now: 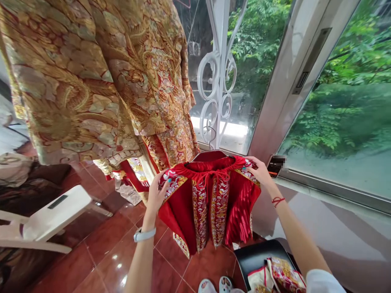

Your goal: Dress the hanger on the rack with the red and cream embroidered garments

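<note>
A red pleated skirt [210,203] with gold and silver embroidered panels hangs from a metal hanger [210,143] in front of me. My left hand [159,191] grips the left end of its waistband, fingers closed on the cloth. At the right end of the waistband, my right hand [259,170] pinches the fabric; a red string circles that wrist. On my left wrist sits a white watch [144,235].
Large gold embroidered robes [100,73] hang at upper left. A white step stool [51,215] stands on the red tiled floor at left. A window sill with a phone [275,166] runs along the right. A black stool [259,256] with folded embroidered cloth is below.
</note>
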`<state>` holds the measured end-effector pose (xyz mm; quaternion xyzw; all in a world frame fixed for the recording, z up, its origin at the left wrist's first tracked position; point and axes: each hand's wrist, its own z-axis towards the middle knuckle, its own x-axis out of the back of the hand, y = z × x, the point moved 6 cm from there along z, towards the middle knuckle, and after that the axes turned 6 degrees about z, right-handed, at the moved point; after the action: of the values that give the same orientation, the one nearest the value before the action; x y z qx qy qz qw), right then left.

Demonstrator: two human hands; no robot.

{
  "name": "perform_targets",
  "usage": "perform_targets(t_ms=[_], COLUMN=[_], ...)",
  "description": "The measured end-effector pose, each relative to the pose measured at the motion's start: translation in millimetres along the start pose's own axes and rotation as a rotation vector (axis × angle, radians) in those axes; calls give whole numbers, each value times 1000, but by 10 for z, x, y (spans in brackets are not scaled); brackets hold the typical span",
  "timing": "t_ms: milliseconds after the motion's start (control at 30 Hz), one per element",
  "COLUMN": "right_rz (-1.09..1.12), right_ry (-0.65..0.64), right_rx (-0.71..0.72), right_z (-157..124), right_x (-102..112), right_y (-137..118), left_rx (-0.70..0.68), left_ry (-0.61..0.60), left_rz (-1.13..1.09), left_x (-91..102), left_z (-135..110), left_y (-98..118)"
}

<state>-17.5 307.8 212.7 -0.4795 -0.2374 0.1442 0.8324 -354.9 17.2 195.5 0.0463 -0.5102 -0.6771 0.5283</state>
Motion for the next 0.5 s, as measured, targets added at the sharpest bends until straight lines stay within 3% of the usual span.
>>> perform_targets(t_ms=[167,267,333,400,500], right_rz=[181,138,22,-97,-446], right_ry=[-160,-7,242,446,551], right_rx=[-191,-138,-90,-171,-316], right_z=[20,-145,-565,-1267,-2524], right_x=[-64,-6,129,289,565], right_y=[115,201,377,712,1131], left_rx=[45,80,149,274,441], left_ry=[45,110,231,334,256], left_rz=[-10,-44,-67,-85,-44], left_x=[5,12,-25,-153,-523], left_z=[-16,-127,-422,-884,-1610], left_y=[-26,-131,-329,-672,-1264])
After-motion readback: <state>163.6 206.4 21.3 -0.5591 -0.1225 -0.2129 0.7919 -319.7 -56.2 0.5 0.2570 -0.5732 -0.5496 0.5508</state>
